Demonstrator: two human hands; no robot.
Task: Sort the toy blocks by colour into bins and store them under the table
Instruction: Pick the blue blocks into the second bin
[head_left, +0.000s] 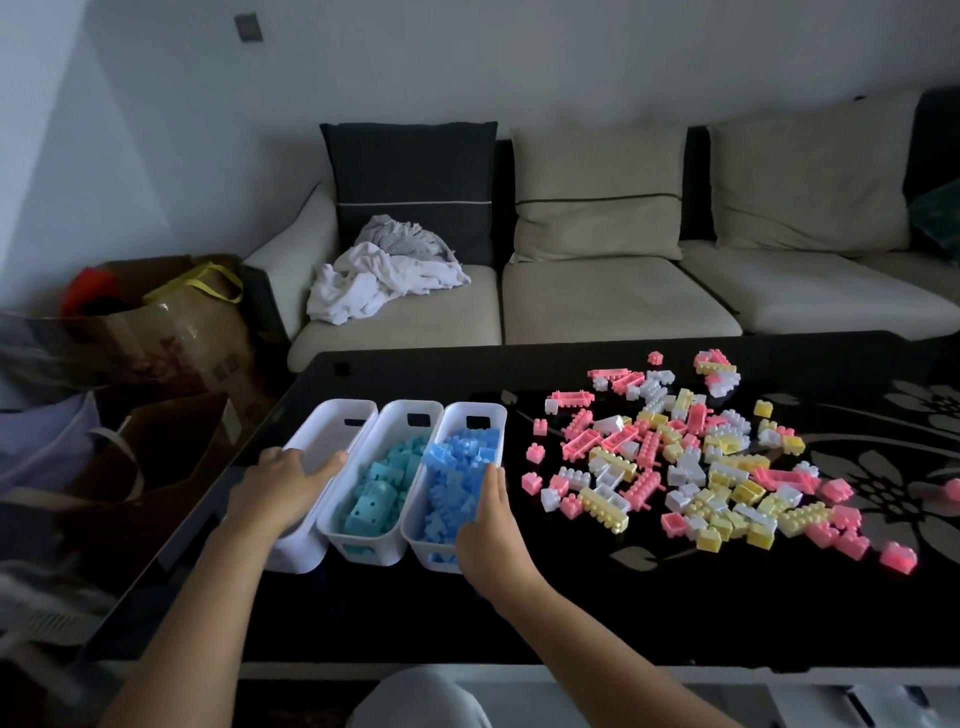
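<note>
Fingers spread, left hand (283, 488) on leftmost bin (337, 410), right hand (488, 540) flat, fingers together, against blue-block bin (475, 411)

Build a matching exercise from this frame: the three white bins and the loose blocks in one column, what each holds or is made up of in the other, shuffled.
Column A
1. left bin
2. middle bin
3. right bin
4. loose pile

Column B
a. blue blocks
b. pink, yellow and white blocks
c. no blocks visible inside
d. teal blocks

Pairs: 1-c, 2-d, 3-a, 4-b
</note>
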